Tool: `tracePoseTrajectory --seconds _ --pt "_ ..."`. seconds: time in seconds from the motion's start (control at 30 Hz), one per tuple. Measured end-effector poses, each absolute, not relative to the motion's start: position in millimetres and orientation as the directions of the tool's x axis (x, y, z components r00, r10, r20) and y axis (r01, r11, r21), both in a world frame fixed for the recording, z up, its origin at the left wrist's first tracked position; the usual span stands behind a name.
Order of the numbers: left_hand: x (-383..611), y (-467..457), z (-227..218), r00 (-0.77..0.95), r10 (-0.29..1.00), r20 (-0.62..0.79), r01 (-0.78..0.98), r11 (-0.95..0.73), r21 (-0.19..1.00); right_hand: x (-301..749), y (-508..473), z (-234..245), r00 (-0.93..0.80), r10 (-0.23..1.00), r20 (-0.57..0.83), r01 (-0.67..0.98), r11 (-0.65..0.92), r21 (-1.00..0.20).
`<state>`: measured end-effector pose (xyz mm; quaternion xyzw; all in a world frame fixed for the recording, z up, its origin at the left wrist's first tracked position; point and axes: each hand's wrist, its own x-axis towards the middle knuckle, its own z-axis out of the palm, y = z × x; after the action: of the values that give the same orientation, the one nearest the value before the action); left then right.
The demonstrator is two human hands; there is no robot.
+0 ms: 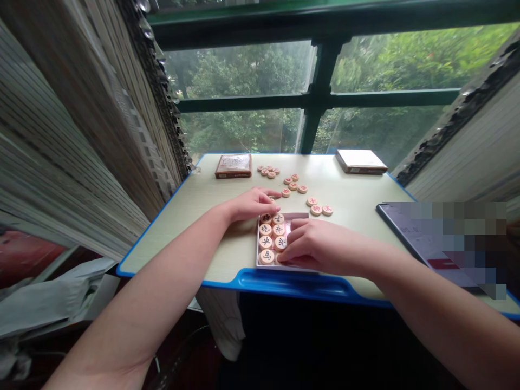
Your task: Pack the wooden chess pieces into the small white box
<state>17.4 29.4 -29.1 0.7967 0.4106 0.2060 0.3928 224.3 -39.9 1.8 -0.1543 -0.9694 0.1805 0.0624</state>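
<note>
A shallow white box (258, 246) near the table's front edge holds two columns of round wooden Chinese chess pieces (266, 242) with black characters. My right hand (314, 244) reaches over the box's right side. Its closed fingertips are on a piece (278, 259) at the near end of the second column, mostly covered by the fingers. Beyond the box's far edge is my left hand (254, 205), fingers apart, with the index fingertip beside a red-marked piece (286, 193). Another piece (272, 201) shows partly between its index finger and thumb.
More red-marked pieces (293, 186) lie scattered on the pale table (190, 216) beyond the box. A brown box (233, 166) stands at the back left and a white-topped box (361, 161) at the back right. A tablet (418, 244) lies at the right. Curtains flank the window.
</note>
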Motion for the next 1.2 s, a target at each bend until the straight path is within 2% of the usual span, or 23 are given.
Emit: tracePoseTrajectory --seconds 0.23,0.53,0.83,1.03,1.2 --pt "19 28 -28 0.577 0.817 0.0 0.515 -0.364 0.776 223 -37 -1 -0.943 0.309 0.126 0.248 0.901 -0.355" --pt "18 31 -30 0.593 0.805 0.01 0.553 -0.416 0.722 219 -39 -1 -0.932 0.338 0.127 0.288 0.908 -0.305" --pt "19 29 -27 0.593 0.805 0.005 0.535 -0.399 0.744 221 -41 3 -0.925 0.35 0.148 0.29 0.902 -0.321" --pt "22 23 -22 0.522 0.841 0.143 0.435 -0.407 0.804 214 -48 3 -0.883 0.328 0.336 0.219 0.92 -0.323" --pt "21 18 -18 0.476 0.853 0.217 0.449 -0.447 0.774 208 -46 -7 -0.881 0.329 0.341 0.239 0.93 -0.279"
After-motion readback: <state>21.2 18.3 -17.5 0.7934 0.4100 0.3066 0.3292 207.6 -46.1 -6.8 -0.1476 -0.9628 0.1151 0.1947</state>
